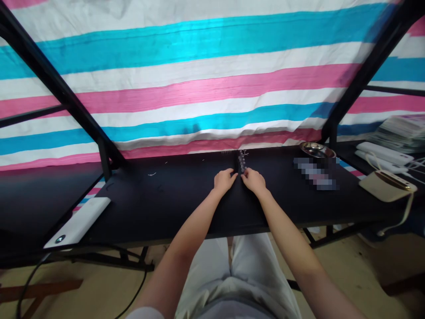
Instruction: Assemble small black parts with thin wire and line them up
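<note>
Near the far edge of the black table point(186, 195), a narrow row of small clear beads point(241, 160) lies lengthwise, pointing away from me. A thin dark strip point(236, 161) runs along its left side. My right hand point(255, 180) is closed, thumb and forefinger at the near end of the beads. Close by on the left, my left hand point(225, 180) is also closed, its fingertips at the dark strip's near end; what they pinch is too small to make out. Several fine pale pieces point(226, 152) lie at the table's far edge beside the beads.
A shiny metal dish point(318, 149) stands at the back right, behind a pixelated patch. Farther right are a beige pouch point(381, 186), white devices with cables, and stacked papers point(405, 133). A white power bank point(79, 221) lies left. Black frame bars and striped sheeting point(212, 84) rise behind.
</note>
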### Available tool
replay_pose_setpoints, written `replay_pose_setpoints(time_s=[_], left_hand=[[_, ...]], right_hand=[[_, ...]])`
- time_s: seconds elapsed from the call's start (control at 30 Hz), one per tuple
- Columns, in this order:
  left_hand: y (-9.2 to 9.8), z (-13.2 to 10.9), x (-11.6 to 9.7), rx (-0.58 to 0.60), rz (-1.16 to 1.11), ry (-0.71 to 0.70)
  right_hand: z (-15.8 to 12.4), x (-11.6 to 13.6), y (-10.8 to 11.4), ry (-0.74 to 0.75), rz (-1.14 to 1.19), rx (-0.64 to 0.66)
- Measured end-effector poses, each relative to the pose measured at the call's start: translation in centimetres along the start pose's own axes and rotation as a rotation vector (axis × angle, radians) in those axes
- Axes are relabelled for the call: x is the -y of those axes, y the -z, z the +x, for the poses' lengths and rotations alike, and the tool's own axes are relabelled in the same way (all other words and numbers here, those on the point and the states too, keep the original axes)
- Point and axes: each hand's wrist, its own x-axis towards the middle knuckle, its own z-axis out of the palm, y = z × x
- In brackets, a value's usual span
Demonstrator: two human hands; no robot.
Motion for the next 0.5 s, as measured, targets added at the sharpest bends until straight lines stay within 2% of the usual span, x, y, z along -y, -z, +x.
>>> replay_pose_setpoints(time_s=[0.1, 0.27, 0.5], left_hand=[[0.3, -0.1, 0.5, -0.040, -0.287, 0.023], [0.9, -0.4, 0.4, 0.037, -0.758, 0.080], [1.4, -0.6, -0.4, 0.038, -0.972, 0.102]], right_hand=[[-0.4, 0.3, 0.3, 0.075, -0.005, 0.031], [-1.2, 1.2, 0.6, 0.182, -0.035, 0.041], [-1.6, 1.9, 0.7, 0.244, -0.054, 0.036]])
